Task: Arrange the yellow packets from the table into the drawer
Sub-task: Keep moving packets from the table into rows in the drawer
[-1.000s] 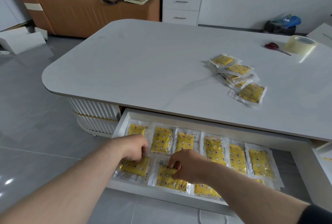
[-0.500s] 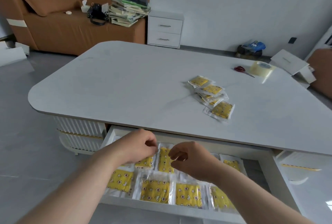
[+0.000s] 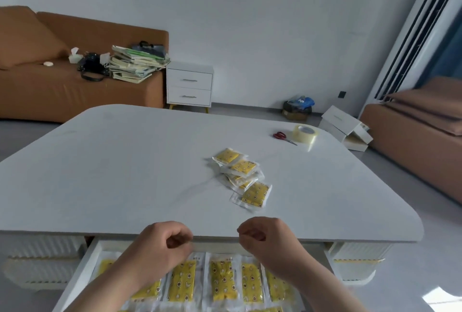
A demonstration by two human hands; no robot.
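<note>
Both hands are raised at the near edge of the table, over the open drawer. Left grip: fingers curled in toward the palm, thumb against the fingertips, nothing visible inside it. Right grip: same posture, fingers curled, nothing held. The two grips sit side by side with a gap between them and do not touch. The loose pile of yellow packets lies on the table, overlapping in a ragged line that runs away from the viewer. It is at about 11 o'clock from the right grip and 2 o'clock from the left grip, well apart from both, with bare tabletop between. At 6 o'clock from the grips, the packets in the drawer lie flat in rows, yellow panels up and clear margins touching or overlapping. The left forearm covers part of the left-hand ones. The drawer's front edge is out of frame. At 1 o'clock from the pile, near the far right of the table, are red-handled scissors, and just beside them a roll of clear tape. Beyond the table at 11 o'clock stands a brown sofa carrying a stack of books, and at 12 o'clock a white nightstand.
</note>
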